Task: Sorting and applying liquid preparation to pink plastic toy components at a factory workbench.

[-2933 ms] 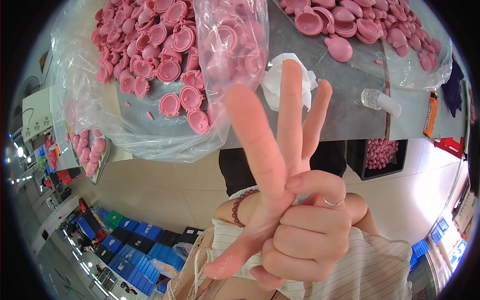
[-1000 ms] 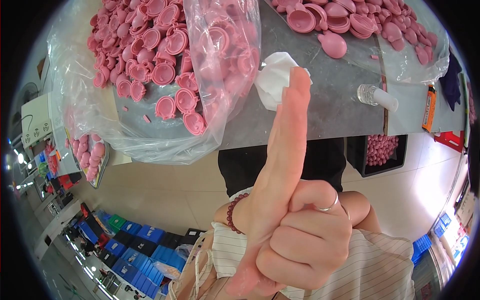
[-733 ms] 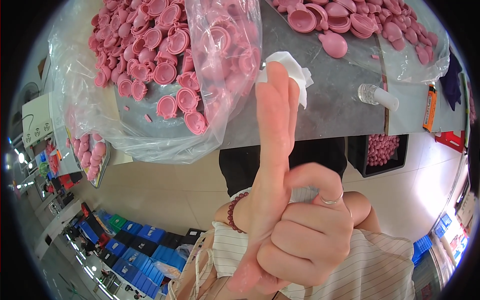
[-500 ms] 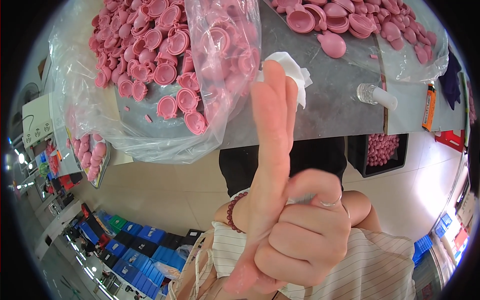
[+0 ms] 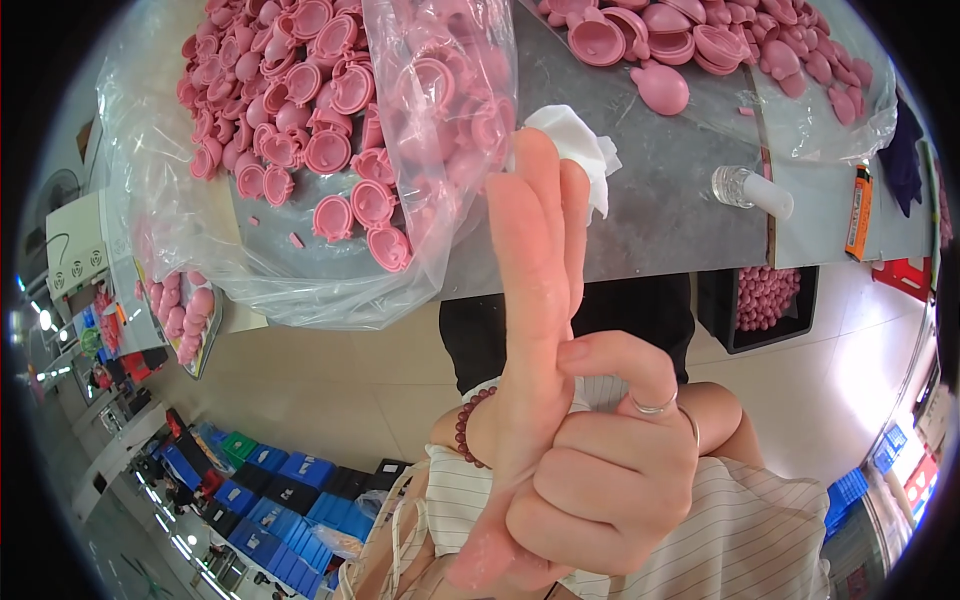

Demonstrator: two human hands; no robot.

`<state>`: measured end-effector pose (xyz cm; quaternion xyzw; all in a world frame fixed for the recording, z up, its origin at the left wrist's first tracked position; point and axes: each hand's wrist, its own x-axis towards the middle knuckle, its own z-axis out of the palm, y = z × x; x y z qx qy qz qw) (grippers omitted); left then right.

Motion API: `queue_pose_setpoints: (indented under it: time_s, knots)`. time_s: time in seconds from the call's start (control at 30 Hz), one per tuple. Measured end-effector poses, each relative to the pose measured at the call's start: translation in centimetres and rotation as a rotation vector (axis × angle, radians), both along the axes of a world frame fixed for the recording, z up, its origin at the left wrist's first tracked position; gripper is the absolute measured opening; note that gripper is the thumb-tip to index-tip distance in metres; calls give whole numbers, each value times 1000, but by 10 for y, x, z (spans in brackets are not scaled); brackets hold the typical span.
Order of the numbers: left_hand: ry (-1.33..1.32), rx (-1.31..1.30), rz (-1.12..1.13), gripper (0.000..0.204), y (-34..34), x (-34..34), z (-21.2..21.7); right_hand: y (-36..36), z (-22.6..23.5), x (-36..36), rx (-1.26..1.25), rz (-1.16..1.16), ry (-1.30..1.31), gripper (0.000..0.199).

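Observation:
My left hand [image 5: 540,270] is raised upright over my lap, fingers stretched out, a dark red bead bracelet [image 5: 468,428] at its wrist. My right hand [image 5: 610,460] presses against the left palm with most of its fingers folded in. Its bent index finger touches the left hand near the base of the fingers; a ring [image 5: 655,407] shows on it. Whatever the folded fingers enclose, if anything, is hidden. Behind the left fingertips a crumpled white tissue [image 5: 585,140] lies on the grey table [image 5: 650,215].
Pink hinged round shells [image 5: 330,150] pile up at left, in and under a clear plastic bag [image 5: 370,305]. More pink shells [image 5: 662,90] lie at far right. Nearby are a small clear bottle [image 5: 735,187] and an orange-labelled stick [image 5: 858,215]. A black bin [image 5: 720,320] holds pink pieces below the table.
My left fingers have tilted slightly left and parted a little at the tips. My right index finger has extended leftward until its tip rests on the left hand.

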<state>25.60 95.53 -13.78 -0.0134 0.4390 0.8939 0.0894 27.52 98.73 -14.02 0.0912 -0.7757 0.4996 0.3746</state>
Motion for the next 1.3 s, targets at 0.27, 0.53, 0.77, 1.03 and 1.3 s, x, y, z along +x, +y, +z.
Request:
queue_pose_setpoints:
  time_s: [0.27, 0.53, 0.77, 1.03, 1.3]
  knots:
    - [87, -364, -117, 76, 1, -9, 11, -6, -1, 0, -16, -16, 12, 18]
    - [-8, -550, 42, 71, -18, -19, 27, -30, 2, -9, -24, 132, 86, 25]
    - [-100, -56, 216, 74, -73, -7, 18, -83, -6, -11, 56, 262, 132, 50]
    - [-90, 1287, 406, 84, -140, 29, 5, -130, -7, -6, 84, 594, 57, 38]
    - [239, -146, 479, 110, -193, 32, -34, -173, -10, -2, 108, 720, 74, 39]
